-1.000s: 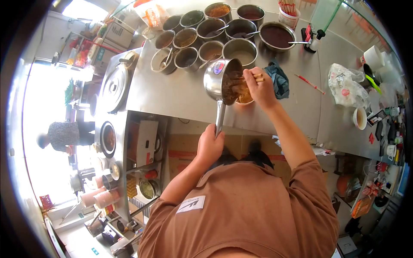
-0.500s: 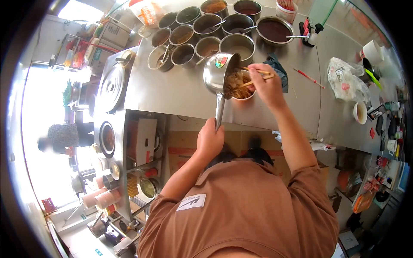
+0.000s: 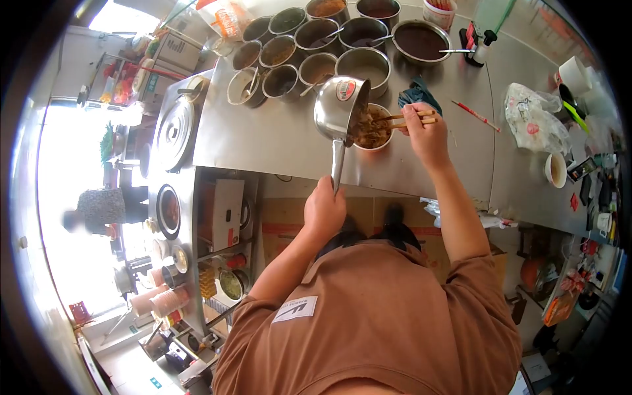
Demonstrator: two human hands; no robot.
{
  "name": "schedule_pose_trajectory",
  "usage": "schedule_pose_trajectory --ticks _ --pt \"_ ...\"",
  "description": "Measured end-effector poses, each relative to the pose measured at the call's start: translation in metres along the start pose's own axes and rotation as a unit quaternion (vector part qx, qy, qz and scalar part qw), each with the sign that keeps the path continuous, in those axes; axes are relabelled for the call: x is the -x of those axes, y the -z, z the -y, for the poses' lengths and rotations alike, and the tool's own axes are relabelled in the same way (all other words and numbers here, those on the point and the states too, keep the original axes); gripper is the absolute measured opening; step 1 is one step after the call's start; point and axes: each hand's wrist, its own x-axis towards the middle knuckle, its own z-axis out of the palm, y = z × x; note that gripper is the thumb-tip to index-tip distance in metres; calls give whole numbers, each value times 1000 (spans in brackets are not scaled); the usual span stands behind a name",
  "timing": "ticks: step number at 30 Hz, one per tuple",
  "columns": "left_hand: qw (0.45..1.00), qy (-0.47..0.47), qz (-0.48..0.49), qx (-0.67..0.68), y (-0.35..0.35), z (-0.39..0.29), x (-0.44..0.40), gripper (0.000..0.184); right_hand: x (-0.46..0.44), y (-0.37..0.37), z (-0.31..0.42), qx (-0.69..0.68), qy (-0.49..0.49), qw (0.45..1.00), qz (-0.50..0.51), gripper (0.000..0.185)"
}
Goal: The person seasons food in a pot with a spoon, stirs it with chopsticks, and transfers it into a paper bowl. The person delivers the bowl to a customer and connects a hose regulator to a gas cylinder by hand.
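Fingers closed on pan and chopsticks, over the bowl

The left hand grips the pan by its handle; the pan leans to the right, its mouth over the left side of the bowl. The right hand holds the chopsticks, with food below their tips in the bowl and up to the pan's lip. Pots crowd the back in rows, the nearest large one just beyond the pan. A basin of dark sauce stands to their right, a spoon across its rim. Dark cloth lies just behind the right hand. Farther right are a red stick, a plastic bag and a cup.

Bare table spreads left of the pan, and more shows between the right hand and the red stick. The bowl sits near the front edge.

Half a second ago, the right hand was farther left and the chopsticks reached lower into the food; now both are shifted right. The pan keeps much the same tilt.
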Motion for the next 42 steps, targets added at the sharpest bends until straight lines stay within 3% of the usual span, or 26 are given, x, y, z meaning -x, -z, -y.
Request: schedule_pose_trajectory --ticks 4,6,7,8,10,12,14,16,18,19,20,22,24,27,32,34,39,41,42 --pt "1000 -4 -12 18 -2 -1 3 27 5 -14 17 -87 12 996 -28 21" --pt "1000 -10 -14 14 -4 -2 5 28 3 -37 11 -207 75 975 -16 20" --pt "1000 -16 -19 14 -4 -4 4 28 -1 -42 0 -130 143 981 -3 18" --pt "1000 -18 -19 10 -3 -5 4 28 0 -43 -11 -133 144 981 -6 18" --pt "1000 -2 -14 -10 -1 -7 2 28 0 -36 -20 -167 -20 985 49 16" --pt "1000 -2 -19 -2 -2 -3 3 28 7 -32 -23 -149 -19 988 45 19" --pt "1000 -8 -21 6 -3 -3 4 29 9 -35 -20 -208 72 974 49 20" --pt "1000 4 -25 11 -4 -6 3 30 2 -32 -25 -197 48 978 57 19" --pt "1000 10 -24 10 -2 -4 1 31 -13 -16 -34 -357 -90 929 39 20" --pt "1000 22 -18 11 -2 -2 3 32 -24 -13 -36 -445 -122 887 -20 19" --pt "1000 23 -18 8 -4 1 5 32 -32 -11 -43 -446 -124 886 -21 19" --pt "999 -12 -36 31 -8 3 9 26 -44 -8 -64 -567 -118 812 -64 18" --pt "998 -30 -49 29 -12 3 11 26 -38 -23 -94 -577 -137 799 -98 17" --pt "996 -42 -67 40 -19 11 10 26 -7 -43 -114 -555 -299 764 -137 19" --pt "998 9 -36 58 -17 9 2 25 43 -21 -50 -570 -291 765 -70 20" --pt "996 -46 -61 43 -19 15 -2 25 66 -20 -26 -566 -240 788 37 23" --pt "994 15 -13 107 -9 3 3 24 76 -23 -81 -535 -215 815 55 23" --pt "987 42 3 153 -4 -6 6 24 66 -19 -100 -437 -166 883 47 25" --pt "991 49 8 124 -1 -13 8 24 67 -18 -96 -440 -166 882 45 25"
